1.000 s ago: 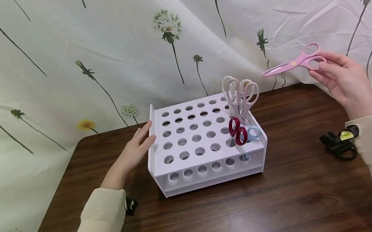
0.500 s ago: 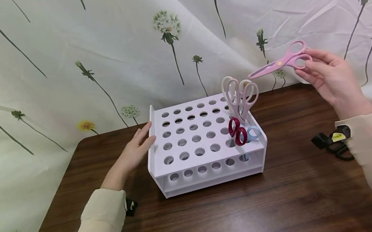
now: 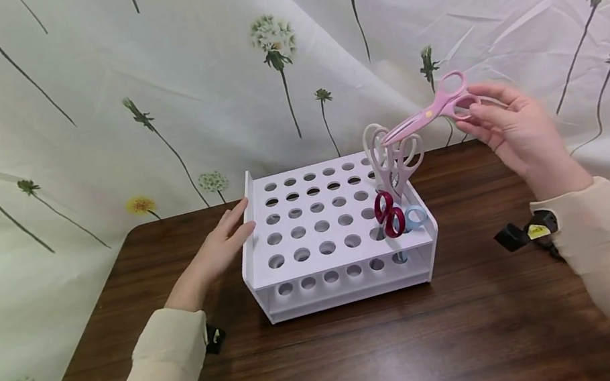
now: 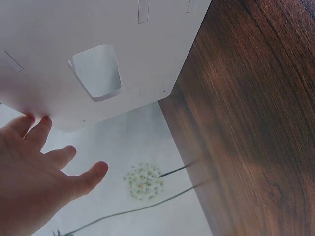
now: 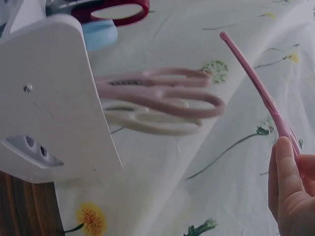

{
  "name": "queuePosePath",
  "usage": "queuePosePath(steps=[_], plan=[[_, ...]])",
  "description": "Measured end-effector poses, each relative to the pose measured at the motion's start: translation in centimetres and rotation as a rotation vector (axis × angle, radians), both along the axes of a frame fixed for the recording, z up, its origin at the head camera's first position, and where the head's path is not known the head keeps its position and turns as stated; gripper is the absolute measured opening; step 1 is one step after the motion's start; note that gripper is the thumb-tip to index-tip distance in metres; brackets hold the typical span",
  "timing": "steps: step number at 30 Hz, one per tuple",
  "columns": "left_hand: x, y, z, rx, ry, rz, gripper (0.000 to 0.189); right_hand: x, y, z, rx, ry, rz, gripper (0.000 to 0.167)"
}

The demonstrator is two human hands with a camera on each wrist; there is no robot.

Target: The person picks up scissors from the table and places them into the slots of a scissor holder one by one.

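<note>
A white rack (image 3: 319,270) with rows of round holes stands on the wooden table. My left hand (image 3: 221,243) rests its straight fingers against the rack's left side panel, as the left wrist view also shows. My right hand (image 3: 523,128) pinches pink scissors (image 3: 429,114) by one handle loop, their blades slanting down to the left. The blade tips overlap the handles of the racked scissors in the head view. Pale pink scissors (image 3: 399,170), white scissors (image 3: 371,141), dark red scissors (image 3: 389,215) and light blue scissors (image 3: 416,217) stand handles up along the rack's right side.
Black-handled scissors (image 3: 553,247) lie on the table (image 3: 373,369) at the right, partly hidden by the right wrist's camera (image 3: 527,233). A white curtain (image 3: 185,68) with dandelion prints hangs behind the table.
My right hand has moved left with the pink scissors, from right of the rack toward the racked scissors, and their blades tilt further down. My left hand and the rack have stayed put.
</note>
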State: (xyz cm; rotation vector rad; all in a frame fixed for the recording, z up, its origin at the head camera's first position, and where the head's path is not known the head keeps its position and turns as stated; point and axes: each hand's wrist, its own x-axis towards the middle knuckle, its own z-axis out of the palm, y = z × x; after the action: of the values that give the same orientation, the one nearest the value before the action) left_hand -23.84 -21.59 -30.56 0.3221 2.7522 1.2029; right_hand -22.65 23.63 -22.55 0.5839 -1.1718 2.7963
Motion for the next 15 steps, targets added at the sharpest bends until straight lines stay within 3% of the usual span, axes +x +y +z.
queuePosePath(steps=[15], plan=[[0.1,-0.1,0.0,0.010,-0.016,0.003,0.063,0.2,-3.8,-0.2,0.299,0.036,-0.067,0.022]])
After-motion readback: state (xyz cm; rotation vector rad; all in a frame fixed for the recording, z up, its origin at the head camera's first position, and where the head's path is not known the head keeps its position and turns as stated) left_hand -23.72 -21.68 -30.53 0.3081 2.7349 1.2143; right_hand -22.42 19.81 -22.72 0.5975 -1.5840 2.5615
